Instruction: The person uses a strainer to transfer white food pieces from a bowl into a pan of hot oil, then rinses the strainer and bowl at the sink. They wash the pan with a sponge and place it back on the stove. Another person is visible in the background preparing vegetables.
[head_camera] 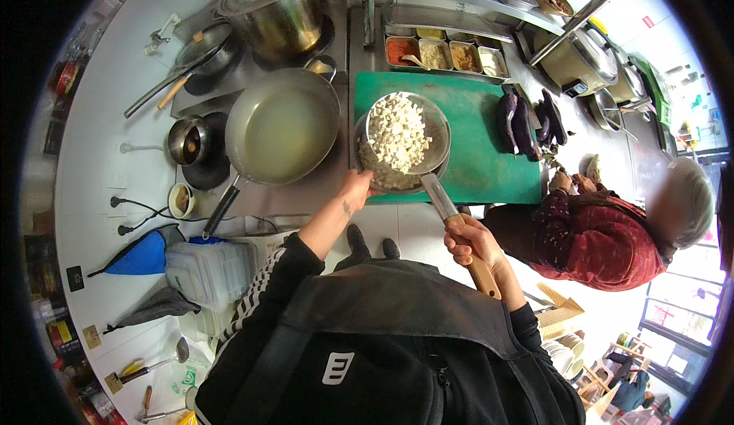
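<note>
My right hand [467,241] grips the wooden handle of a wire-mesh strainer [438,126]. Pale diced pieces [398,135] lie in the strainer, which is over a metal bowl [371,167] with more diced food in it. My left hand [356,188] holds the near left rim of that bowl. Beneath both is a green cutting board [476,178]. To the left, a large wok [287,129] with cloudy liquid stands on the stove, its black handle towards me.
Eggplants [523,126] lie at the board's right, beside another person [596,238] at work. Seasoning containers [434,55] stand behind the board. A lidded stockpot [281,17], a covered pan [209,52] and a small pot [188,141] are on the stove. Rice cookers [579,63] stand back right.
</note>
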A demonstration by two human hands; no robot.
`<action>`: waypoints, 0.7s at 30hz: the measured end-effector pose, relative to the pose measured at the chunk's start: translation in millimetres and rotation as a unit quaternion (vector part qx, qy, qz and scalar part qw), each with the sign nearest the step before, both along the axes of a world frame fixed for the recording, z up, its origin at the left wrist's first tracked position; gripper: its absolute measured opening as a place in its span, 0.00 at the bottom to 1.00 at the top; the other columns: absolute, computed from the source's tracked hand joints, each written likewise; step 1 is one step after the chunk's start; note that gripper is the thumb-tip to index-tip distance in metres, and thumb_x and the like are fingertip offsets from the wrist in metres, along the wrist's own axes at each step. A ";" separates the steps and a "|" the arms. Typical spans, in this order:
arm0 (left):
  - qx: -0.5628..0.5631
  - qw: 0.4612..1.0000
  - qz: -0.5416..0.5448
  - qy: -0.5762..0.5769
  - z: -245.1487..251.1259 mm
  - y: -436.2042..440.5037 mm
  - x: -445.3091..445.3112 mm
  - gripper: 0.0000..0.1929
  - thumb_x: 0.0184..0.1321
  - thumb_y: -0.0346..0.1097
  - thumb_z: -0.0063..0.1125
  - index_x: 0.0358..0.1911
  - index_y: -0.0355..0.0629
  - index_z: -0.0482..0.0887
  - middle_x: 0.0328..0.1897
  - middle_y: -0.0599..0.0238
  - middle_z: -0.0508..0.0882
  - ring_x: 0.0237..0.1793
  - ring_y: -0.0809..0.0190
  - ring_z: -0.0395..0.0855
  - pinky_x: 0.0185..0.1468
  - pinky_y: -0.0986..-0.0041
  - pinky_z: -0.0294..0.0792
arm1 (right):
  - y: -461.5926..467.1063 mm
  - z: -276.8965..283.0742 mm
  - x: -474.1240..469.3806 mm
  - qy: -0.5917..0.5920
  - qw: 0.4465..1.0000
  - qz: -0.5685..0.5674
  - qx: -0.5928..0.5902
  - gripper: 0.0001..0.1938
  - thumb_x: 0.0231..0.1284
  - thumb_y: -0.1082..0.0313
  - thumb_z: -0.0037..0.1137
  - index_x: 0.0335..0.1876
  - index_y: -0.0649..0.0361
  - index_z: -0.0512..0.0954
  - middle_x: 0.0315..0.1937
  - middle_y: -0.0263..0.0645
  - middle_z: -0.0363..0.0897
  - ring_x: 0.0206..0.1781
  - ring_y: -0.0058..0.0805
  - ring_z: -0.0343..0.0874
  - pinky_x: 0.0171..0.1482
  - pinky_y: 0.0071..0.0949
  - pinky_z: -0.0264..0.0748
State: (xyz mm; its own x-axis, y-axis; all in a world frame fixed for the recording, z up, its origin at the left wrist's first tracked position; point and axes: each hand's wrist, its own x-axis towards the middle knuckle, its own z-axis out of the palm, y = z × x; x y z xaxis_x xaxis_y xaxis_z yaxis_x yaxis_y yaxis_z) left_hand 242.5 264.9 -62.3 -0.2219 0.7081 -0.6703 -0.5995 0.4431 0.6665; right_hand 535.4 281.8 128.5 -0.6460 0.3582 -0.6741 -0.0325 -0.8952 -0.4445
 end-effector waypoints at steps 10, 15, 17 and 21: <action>-0.010 1.000 0.016 0.011 49.6 -45.0 -3.4 0.11 0.65 0.31 0.50 0.45 0.30 0.75 0.45 0.53 0.81 0.39 0.51 0.83 0.35 0.60 0.82 | 24.2 59.0 -3.9 -0.034 0.997 0.030 0.059 0.06 0.69 0.68 0.48 0.42 0.60 0.66 0.25 0.41 0.71 0.13 0.13 0.58 0.11 0.13 0.57; -0.006 0.998 0.056 0.039 105.1 -66.3 -21.1 0.11 0.63 0.30 0.50 0.45 0.31 0.77 0.43 0.55 0.82 0.37 0.53 0.84 0.36 0.60 0.82 | 37.1 80.8 -23.5 -0.028 0.994 0.081 0.075 0.06 0.69 0.67 0.49 0.43 0.59 0.66 0.25 0.41 0.71 0.13 0.13 0.58 0.12 0.13 0.56; 0.022 0.998 0.063 0.023 120.7 -75.9 -33.6 0.10 0.62 0.30 0.50 0.43 0.33 0.79 0.40 0.57 0.83 0.34 0.55 0.84 0.34 0.60 0.82 | 39.7 86.7 -34.2 -0.017 0.992 0.104 0.070 0.06 0.69 0.67 0.49 0.44 0.58 0.66 0.25 0.41 0.71 0.14 0.13 0.59 0.13 0.13 0.57; 0.026 0.995 0.086 0.035 139.1 -97.6 -71.3 0.08 0.63 0.29 0.49 0.41 0.34 0.79 0.38 0.58 0.83 0.32 0.56 0.84 0.34 0.58 0.82 | 39.2 92.1 -69.2 0.019 0.988 0.144 0.058 0.08 0.69 0.66 0.51 0.45 0.57 0.67 0.27 0.41 0.73 0.16 0.12 0.60 0.15 0.13 0.59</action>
